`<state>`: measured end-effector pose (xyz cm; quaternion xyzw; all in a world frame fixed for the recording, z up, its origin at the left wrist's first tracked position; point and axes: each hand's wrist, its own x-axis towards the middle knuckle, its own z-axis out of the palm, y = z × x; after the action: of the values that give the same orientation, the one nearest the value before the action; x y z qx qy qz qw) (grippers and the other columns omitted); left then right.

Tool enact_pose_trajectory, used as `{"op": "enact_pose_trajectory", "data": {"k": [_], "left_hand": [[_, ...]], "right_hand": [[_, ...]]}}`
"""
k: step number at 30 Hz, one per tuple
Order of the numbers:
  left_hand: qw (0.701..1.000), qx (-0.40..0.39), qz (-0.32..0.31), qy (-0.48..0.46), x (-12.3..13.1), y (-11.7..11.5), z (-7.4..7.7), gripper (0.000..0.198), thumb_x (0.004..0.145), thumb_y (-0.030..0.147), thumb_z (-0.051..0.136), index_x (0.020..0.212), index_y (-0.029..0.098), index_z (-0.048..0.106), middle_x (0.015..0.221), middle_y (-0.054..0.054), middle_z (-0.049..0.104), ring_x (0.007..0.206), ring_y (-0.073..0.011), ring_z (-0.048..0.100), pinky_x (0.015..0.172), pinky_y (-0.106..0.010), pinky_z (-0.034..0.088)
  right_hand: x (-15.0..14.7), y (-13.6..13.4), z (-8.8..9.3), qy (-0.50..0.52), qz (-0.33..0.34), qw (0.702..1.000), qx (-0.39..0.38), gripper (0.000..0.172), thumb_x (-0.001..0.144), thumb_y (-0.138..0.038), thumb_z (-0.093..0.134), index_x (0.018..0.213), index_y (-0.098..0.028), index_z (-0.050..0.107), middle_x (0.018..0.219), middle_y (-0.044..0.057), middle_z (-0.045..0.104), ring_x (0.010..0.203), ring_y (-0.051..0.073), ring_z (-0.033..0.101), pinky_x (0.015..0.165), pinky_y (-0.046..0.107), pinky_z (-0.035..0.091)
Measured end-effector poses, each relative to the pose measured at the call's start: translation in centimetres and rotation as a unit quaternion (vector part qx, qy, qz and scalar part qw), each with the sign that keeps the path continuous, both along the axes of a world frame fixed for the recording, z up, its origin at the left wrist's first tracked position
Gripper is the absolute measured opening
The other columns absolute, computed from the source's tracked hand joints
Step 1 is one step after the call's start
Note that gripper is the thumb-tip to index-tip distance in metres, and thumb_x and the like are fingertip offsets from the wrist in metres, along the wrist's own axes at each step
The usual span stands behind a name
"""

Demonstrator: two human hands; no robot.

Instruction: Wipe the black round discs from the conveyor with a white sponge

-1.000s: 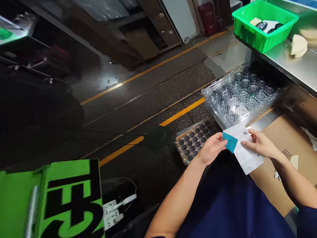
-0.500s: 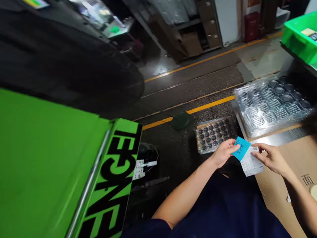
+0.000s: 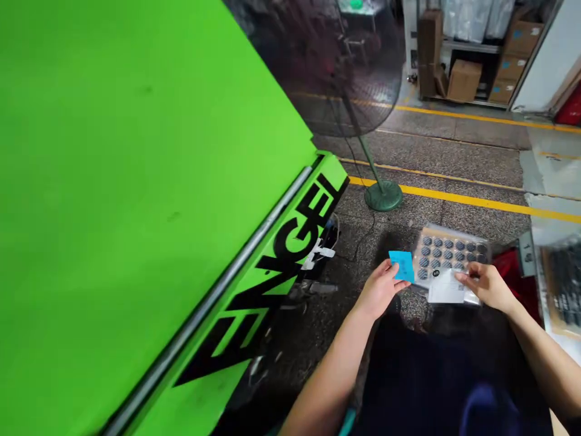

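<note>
Between the thumb and fingers of my left hand (image 3: 382,287) is a small blue card (image 3: 402,266) with faint handwriting on it. My right hand (image 3: 492,286) pinches the right edge of a white printed label (image 3: 445,287), which bears a round black mark near its top left. The card and the label are apart, with a gap between them. Behind and below both hands, a tray (image 3: 454,231) holds rows of dark round parts under clear plastic. The label hides part of the tray's near side.
A large green machine panel (image 3: 149,151) with black ENGEL lettering and a metal rail (image 3: 222,281) fills the left. Ahead stands a fan on a green round base (image 3: 384,195). Yellow floor lines (image 3: 463,198) cross behind. Cardboard boxes (image 3: 465,80) sit on a far shelf; stacked dark trays (image 3: 565,281) are at right.
The view has swung left, bringing more of the green machine in. My hands have drawn apart, so the blue card and the white label no longer overlap.
</note>
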<state>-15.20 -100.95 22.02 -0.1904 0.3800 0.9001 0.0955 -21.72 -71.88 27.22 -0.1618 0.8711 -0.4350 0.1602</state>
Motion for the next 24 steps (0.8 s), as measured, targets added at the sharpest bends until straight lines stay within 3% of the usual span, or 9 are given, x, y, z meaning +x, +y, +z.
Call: {"op": "enact_pose_trajectory", "data": {"k": [3,5,7,10,11,13,17,20,24], "left_hand": [[1.000,-0.006,-0.006,0.008,-0.5,-13.8,-1.1,0.033,0.083,0.042,0.084,0.099,0.021,0.064,0.104,-0.003,0.075,0.094,-0.0186,0.071,0.091,-0.040,0.055],[0.997,-0.060,-0.029,0.024,-0.9,-21.6,-1.0,0.032,0.084,0.043,0.082,0.100,0.021,0.066,0.126,-0.008,0.073,0.109,-0.0225,0.070,0.099,-0.043,0.052],[0.987,-0.136,-0.059,0.056,-1.6,-27.8,-0.5,0.029,0.086,0.043,0.080,0.098,0.019,0.069,0.150,-0.013,0.060,0.130,-0.0281,0.062,0.111,-0.046,0.045],[0.950,-0.269,-0.095,0.125,-3.1,-34.4,0.7,0.022,0.090,0.040,0.077,0.096,0.020,0.071,0.167,-0.012,0.041,0.154,-0.0314,0.039,0.125,-0.048,0.029],[0.934,-0.307,-0.106,0.146,-3.5,-35.9,1.1,0.019,0.091,0.038,0.075,0.097,0.020,0.072,0.167,-0.011,0.041,0.155,-0.0309,0.038,0.126,-0.047,0.027],[0.910,-0.360,-0.121,0.169,-4.3,-38.0,1.7,0.017,0.094,0.036,0.070,0.100,0.021,0.072,0.159,-0.013,0.052,0.147,-0.0291,0.049,0.122,-0.044,0.034],[0.898,-0.404,-0.095,0.148,-5.6,-39.6,1.7,0.017,0.098,0.035,0.063,0.102,0.020,0.071,0.120,-0.011,0.074,0.112,-0.0240,0.069,0.101,-0.036,0.050],[0.885,-0.434,-0.092,0.140,-7.3,-39.6,1.4,0.019,0.098,0.036,0.062,0.100,0.020,0.071,0.105,-0.008,0.074,0.100,-0.0221,0.068,0.092,-0.033,0.051],[0.881,-0.428,-0.142,0.146,-12.1,-38.0,1.2,0.023,0.097,0.041,0.064,0.097,0.018,0.070,0.100,-0.007,0.073,0.094,-0.0209,0.066,0.086,-0.031,0.050]], "right_hand": [[-3.3,-14.0,-0.8,0.010,0.072,0.997,0.033,0.050,0.094,-0.064,0.063,0.070,-0.021,0.055,0.065,-0.001,0.052,0.062,0.014,0.043,0.060,0.030,0.036],[-5.2,-22.3,-1.0,-0.006,0.104,0.994,0.036,0.043,0.095,-0.060,0.062,0.079,-0.020,0.064,0.071,0.000,0.060,0.066,0.015,0.049,0.063,0.030,0.040],[-7.0,-29.3,-0.9,-0.037,0.130,0.990,0.029,0.037,0.095,-0.056,0.063,0.090,-0.021,0.071,0.079,0.002,0.067,0.072,0.017,0.056,0.067,0.031,0.044],[-9.3,-37.7,-0.7,-0.098,0.159,0.982,-0.007,0.034,0.093,-0.054,0.066,0.097,-0.021,0.076,0.086,0.003,0.071,0.076,0.018,0.061,0.070,0.031,0.047],[-10.0,-40.0,-0.7,-0.123,0.163,0.979,-0.025,0.035,0.092,-0.054,0.068,0.098,-0.021,0.076,0.086,0.003,0.072,0.076,0.018,0.061,0.070,0.031,0.048],[-11.0,-43.8,-0.8,-0.167,0.165,0.970,-0.058,0.037,0.090,-0.054,0.071,0.103,-0.021,0.077,0.088,0.003,0.073,0.077,0.018,0.063,0.069,0.030,0.049],[-12.8,-48.1,-1.1,-0.195,0.179,0.960,-0.090,0.035,0.089,-0.052,0.073,0.105,-0.021,0.077,0.097,0.004,0.074,0.084,0.019,0.066,0.072,0.029,0.051],[-14.4,-48.5,-1.0,-0.175,0.193,0.962,-0.080,0.035,0.090,-0.054,0.072,0.087,-0.019,0.077,0.085,0.003,0.071,0.075,0.017,0.062,0.066,0.028,0.047],[-17.9,-45.6,-0.4,-0.084,0.180,0.978,-0.064,0.041,0.092,-0.056,0.069,0.076,-0.019,0.073,0.076,0.003,0.067,0.069,0.017,0.058,0.063,0.030,0.043]]}}
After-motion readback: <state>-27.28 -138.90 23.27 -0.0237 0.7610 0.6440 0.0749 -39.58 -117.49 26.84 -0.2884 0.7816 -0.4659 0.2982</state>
